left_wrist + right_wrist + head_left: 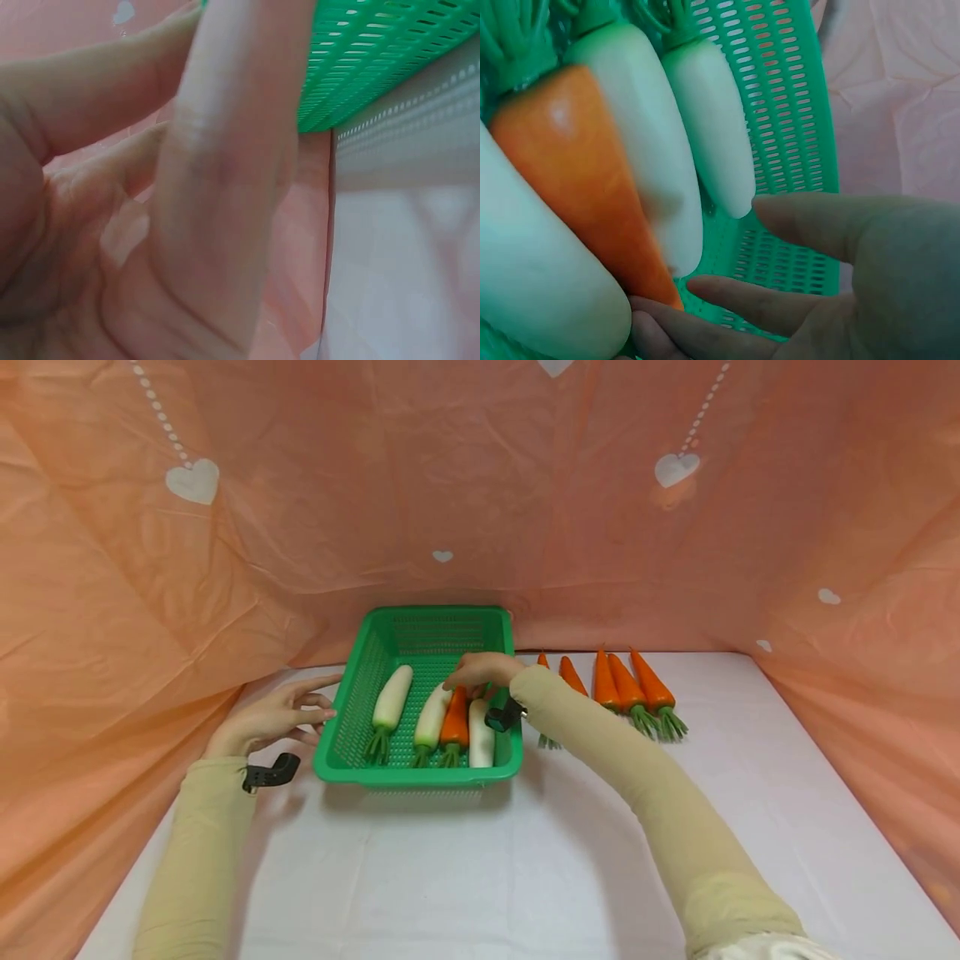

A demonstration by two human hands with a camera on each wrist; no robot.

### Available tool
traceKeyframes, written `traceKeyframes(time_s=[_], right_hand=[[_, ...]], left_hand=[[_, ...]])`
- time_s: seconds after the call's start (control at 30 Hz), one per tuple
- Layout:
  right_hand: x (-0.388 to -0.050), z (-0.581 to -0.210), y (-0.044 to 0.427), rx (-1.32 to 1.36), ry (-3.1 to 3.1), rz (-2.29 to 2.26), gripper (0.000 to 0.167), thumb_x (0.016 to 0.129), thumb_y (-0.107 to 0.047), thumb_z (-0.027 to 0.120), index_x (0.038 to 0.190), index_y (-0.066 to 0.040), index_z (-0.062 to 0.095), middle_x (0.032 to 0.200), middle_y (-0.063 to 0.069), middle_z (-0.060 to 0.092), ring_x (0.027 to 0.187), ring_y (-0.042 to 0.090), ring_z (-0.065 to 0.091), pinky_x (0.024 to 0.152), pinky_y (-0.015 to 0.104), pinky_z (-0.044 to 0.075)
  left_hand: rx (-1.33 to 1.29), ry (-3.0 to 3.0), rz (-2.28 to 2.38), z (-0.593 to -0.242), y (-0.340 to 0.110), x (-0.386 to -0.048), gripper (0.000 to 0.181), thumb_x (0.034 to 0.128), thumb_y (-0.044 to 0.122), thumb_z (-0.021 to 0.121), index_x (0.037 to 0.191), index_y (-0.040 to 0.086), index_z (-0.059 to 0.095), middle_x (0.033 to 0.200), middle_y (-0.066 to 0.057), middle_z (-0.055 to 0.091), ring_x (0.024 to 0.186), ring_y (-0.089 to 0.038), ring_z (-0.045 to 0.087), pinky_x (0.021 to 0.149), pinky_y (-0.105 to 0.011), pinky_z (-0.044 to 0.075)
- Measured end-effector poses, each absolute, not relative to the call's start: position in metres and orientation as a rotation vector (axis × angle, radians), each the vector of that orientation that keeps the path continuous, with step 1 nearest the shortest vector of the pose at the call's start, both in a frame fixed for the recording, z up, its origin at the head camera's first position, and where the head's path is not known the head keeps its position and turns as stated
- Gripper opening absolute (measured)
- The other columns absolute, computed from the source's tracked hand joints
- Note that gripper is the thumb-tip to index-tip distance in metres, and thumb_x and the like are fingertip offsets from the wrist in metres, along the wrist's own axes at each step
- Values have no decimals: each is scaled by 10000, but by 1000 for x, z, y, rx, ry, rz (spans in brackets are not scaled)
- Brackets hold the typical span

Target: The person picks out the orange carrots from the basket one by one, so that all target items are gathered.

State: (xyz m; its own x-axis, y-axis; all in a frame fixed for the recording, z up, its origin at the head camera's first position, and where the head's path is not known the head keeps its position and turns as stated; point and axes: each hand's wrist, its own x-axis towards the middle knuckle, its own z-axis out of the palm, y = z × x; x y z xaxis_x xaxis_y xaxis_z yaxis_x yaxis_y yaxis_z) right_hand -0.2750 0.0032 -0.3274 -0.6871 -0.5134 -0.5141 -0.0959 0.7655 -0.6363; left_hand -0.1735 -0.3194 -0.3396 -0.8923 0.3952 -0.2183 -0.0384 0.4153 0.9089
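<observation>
A green plastic basket holds three white radishes and a carrot. One radish lies apart at the left; another radish is beside the carrot, and the third radish lies to its right. My right hand is over the basket's right part. In the right wrist view its thumb and fingers are spread, with fingertips near the narrow end of the carrot, gripping nothing. At the basket's left side, my left hand has loosely bent fingers at the rim; whether they press it is unclear.
Several more carrots with green tops lie on the white table right of the basket; my right forearm partly covers some. A pinkish-orange cloth with white hearts hangs behind and along both sides.
</observation>
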Motion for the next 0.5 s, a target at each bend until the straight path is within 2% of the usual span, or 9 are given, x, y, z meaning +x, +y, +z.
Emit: traceKeyframes(time_s=[0.1, 0.23, 0.3, 0.37, 0.43, 0.5], right_hand=[[-279, -331, -3, -458, 2243, -703, 436, 969, -371, 528, 657, -157, 311, 644, 32, 302, 606, 193, 302, 664, 365, 364], [-281, -334, -8, -451, 2207, -708, 381, 969, -381, 530, 723, -140, 367, 645, 25, 303, 589, 178, 294, 645, 339, 325], [-282, -335, -11, -450, 2161, -751, 300, 974, -364, 530, 839, -100, 480, 681, 32, 324, 593, 172, 306, 655, 329, 323], [-282, -336, -15, -451, 2112, -809, 272, 972, -338, 539, 1033, -72, 542, 741, 27, 370, 597, 167, 338, 678, 324, 344], [-281, -337, -18, -465, 2071, -844, 300, 978, -309, 535, 1104, -37, 536, 799, 30, 382, 614, 173, 343, 696, 328, 345], [-280, -337, -22, -491, 2064, -848, 284, 979, -286, 538, 1155, -63, 538, 819, 21, 397, 620, 176, 350, 690, 329, 351]], left_hand=[[295, 2286, 1461, -339, -320, -174, 707, 962, 130, 593, 1540, 119, 186, 1106, -229, 484, 771, -249, 581, 731, -471, 548], [303, 2288, 1446, -340, -319, -174, 702, 965, 130, 589, 1541, 127, 187, 1062, -198, 501, 764, -228, 566, 733, -490, 541], [311, 2291, 1444, -340, -320, -174, 709, 963, 123, 590, 1542, 119, 180, 1050, -186, 511, 767, -213, 559, 725, -480, 543], [318, 2293, 1446, -339, -320, -173, 712, 962, 118, 590, 1542, 114, 176, 1040, -185, 514, 767, -208, 558, 718, -476, 545], [319, 2294, 1446, -339, -320, -173, 713, 962, 120, 591, 1541, 112, 176, 1037, -185, 515, 764, -210, 564, 712, -474, 546], [318, 2295, 1446, -338, -319, -173, 712, 962, 128, 593, 1541, 116, 180, 1028, -186, 514, 758, -219, 572, 712, -477, 546]])
